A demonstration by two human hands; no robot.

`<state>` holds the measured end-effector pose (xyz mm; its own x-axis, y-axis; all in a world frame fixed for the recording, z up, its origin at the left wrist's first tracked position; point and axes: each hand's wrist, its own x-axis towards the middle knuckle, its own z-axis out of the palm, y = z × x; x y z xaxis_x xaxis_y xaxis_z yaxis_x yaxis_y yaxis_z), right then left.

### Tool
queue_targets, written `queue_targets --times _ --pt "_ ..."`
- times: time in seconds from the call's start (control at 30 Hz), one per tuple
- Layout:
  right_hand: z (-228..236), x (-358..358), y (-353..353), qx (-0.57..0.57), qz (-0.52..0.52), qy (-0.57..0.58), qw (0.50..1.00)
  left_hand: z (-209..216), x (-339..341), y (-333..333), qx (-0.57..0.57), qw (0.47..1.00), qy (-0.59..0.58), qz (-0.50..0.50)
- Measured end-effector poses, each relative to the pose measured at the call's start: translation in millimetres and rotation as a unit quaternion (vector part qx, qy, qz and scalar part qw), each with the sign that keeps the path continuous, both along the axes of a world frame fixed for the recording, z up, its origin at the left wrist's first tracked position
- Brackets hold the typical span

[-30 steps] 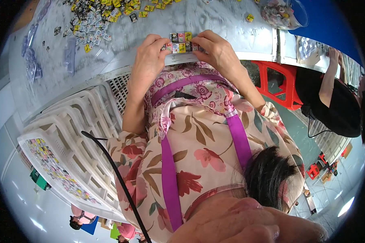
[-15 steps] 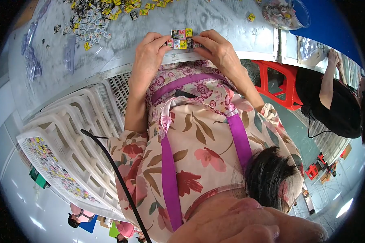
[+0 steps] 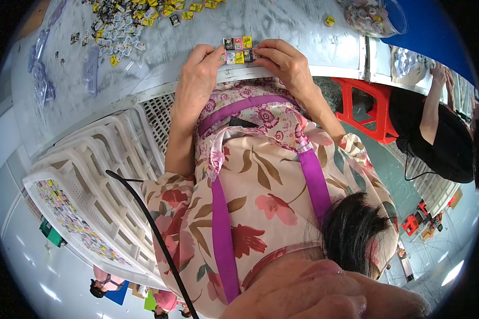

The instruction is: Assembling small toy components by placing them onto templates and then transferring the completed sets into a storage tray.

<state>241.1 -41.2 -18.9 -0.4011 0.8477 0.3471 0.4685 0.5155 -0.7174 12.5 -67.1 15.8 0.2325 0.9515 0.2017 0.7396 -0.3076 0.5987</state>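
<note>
Two short rows of small square printed pieces lie against each other near the table's front edge. The far row [image 3: 238, 43] shows black, pink and yellow pieces. The near row [image 3: 239, 57] has pink, white, yellow and black ones. My left hand [image 3: 199, 72] is closed, thumb and fingers pinching the near row's left end. At its right end, my right hand [image 3: 286, 63] grips with thumb and forefinger. The fingertips cover the outermost pieces. Beyond my left hand lies a loose pile of similar small pieces [image 3: 122, 32], black, white and yellow.
Clear plastic bags [image 3: 41, 80] and strips lie on the table's left. A transparent tub of pieces [image 3: 370, 18] stands at the back right. Stacked white crates [image 3: 90, 159] are at my left, a red stool [image 3: 370, 111] at my right. Another person's arm [image 3: 431, 109] reaches in at far right.
My left hand has shifted slightly right and inward along the row's end. My right hand has barely moved. The rows stay almost in place.
</note>
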Motion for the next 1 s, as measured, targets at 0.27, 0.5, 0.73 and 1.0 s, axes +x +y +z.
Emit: queue_targets --times 0.27,0.5,0.73,1.0 --pt "1.4 4.2 -1.6 0.002 0.012 -0.002 1.0 -2.9 -1.4 -2.2 -0.007 1.0 -0.015 0.0" --pt "6.3 12.9 -3.1 -0.078 -0.001 0.03 0.996 0.7 2.5 -2.9 -0.023 0.999 -0.039 0.024" --pt "0.2 10.8 -2.3 -0.102 -0.029 0.046 0.993 -11.3 2.5 4.2 -0.026 0.995 -0.088 0.049" --pt "-7.1 5.4 -10.9 0.044 -0.048 0.002 0.998 -10.3 -8.7 7.7 -0.045 0.994 -0.089 0.054"
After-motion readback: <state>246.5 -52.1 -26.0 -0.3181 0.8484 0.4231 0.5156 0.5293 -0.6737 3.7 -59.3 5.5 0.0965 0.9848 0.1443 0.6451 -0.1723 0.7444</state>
